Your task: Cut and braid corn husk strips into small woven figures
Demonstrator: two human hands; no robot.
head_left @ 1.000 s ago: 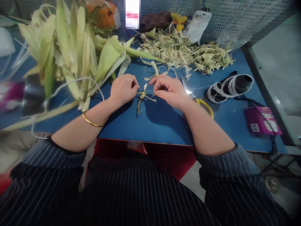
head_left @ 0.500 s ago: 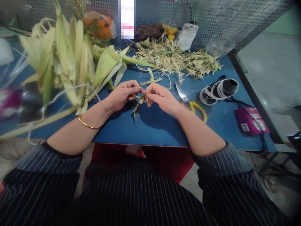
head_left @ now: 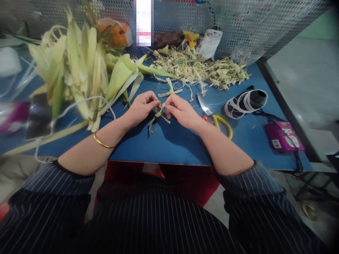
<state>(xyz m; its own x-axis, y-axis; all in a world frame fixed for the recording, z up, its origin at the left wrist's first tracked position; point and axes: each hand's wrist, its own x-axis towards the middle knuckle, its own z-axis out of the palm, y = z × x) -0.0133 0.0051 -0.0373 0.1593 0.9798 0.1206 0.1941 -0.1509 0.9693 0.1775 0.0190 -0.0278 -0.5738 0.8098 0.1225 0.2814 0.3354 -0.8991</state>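
A small braided piece of corn husk (head_left: 158,114) hangs between my hands, its frayed end pointing down and to the left above the blue table (head_left: 148,151). My left hand (head_left: 144,107) is closed, thumb and forefinger pinching the piece at its upper left. My right hand (head_left: 179,108) is also closed, with the fingertips at a loose husk strip on the right side; the exact grip is partly hidden. Right of that hand lie scissors (head_left: 222,124) with yellow handles. A thin white thread runs from near my right hand to a thread spool (head_left: 247,102).
A large bunch of corn husks (head_left: 84,67) fills the left side. Behind my hands are shredded husk scraps (head_left: 185,65) and a second white thread spool (head_left: 210,44). A purple box (head_left: 284,136) with a black cord sits at the right edge. A white cable (head_left: 76,103) crosses the left.
My right hand's fingertips have moved slightly apart from my left, and a loose husk strip now shows below them. The camera view has shifted a little.
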